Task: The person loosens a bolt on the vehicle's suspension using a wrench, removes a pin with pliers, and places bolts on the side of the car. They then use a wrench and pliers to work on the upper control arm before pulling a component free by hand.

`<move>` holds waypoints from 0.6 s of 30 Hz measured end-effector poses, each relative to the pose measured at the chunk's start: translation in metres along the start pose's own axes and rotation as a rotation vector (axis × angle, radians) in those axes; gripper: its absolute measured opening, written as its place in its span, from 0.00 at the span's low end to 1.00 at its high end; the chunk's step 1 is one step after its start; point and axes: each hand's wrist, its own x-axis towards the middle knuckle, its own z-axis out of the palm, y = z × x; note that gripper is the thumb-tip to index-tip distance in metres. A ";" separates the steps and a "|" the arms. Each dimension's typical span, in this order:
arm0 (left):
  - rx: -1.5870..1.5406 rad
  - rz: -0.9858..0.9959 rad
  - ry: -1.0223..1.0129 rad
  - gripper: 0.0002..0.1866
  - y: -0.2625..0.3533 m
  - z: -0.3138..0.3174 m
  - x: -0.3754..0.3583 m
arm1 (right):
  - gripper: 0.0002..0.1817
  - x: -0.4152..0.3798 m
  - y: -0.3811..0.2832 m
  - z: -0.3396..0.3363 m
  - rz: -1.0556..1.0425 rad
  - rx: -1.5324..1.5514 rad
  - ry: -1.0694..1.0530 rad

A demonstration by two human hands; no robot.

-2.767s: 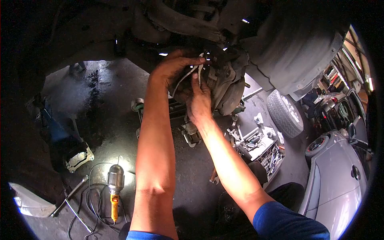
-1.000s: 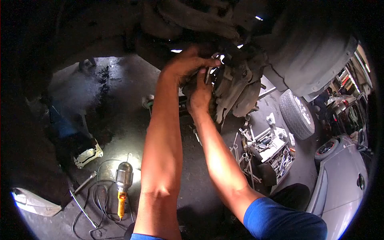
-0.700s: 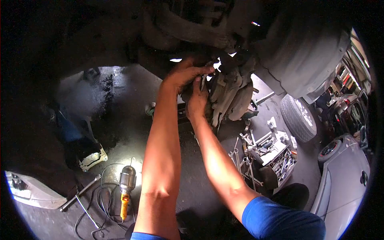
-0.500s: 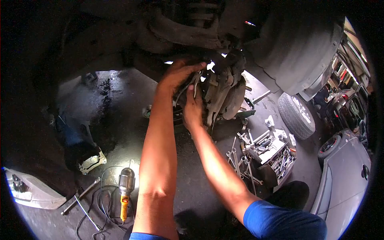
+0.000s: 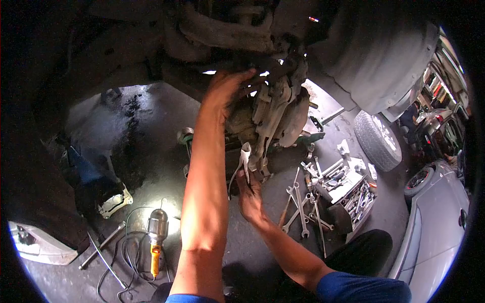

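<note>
My left hand [image 5: 226, 90] reaches up into the shadow under the vehicle, beside the steering knuckle [image 5: 275, 113]. Its thumb stretches to the right, while the other fingers curl in the dark around something I cannot make out. Lower down, my right hand [image 5: 250, 196] is closed on silver pliers [image 5: 246, 157], head up and one curved handle standing apart on the left. The pliers are in front of the lower end of the knuckle. A brake disc [image 5: 295, 123] shows behind the knuckle, and a suspension arm [image 5: 227, 33] crosses above my hands.
A toolbox [image 5: 348, 222] full of sockets stands to the right, with several wrenches [image 5: 298, 207] beside it. Behind it leans a removed wheel [image 5: 376, 141]. A yellow-handled work lamp [image 5: 155, 252] and a cross wrench [image 5: 103, 245] lie at left. A silver car [image 5: 437, 222] borders the right.
My right hand has come down and away from my left hand, carrying the pliers out of the knuckle area. My left hand stays up at the suspension.
</note>
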 end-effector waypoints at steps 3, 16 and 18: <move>0.033 0.000 0.037 0.19 0.006 0.003 -0.005 | 0.28 -0.003 -0.003 0.000 -0.051 -0.032 0.040; 0.133 0.062 0.129 0.16 -0.012 0.005 0.002 | 0.31 -0.007 -0.030 -0.017 -0.028 0.056 0.030; 0.151 0.016 0.107 0.16 -0.010 0.002 0.001 | 0.31 -0.009 -0.031 -0.021 0.024 0.023 0.042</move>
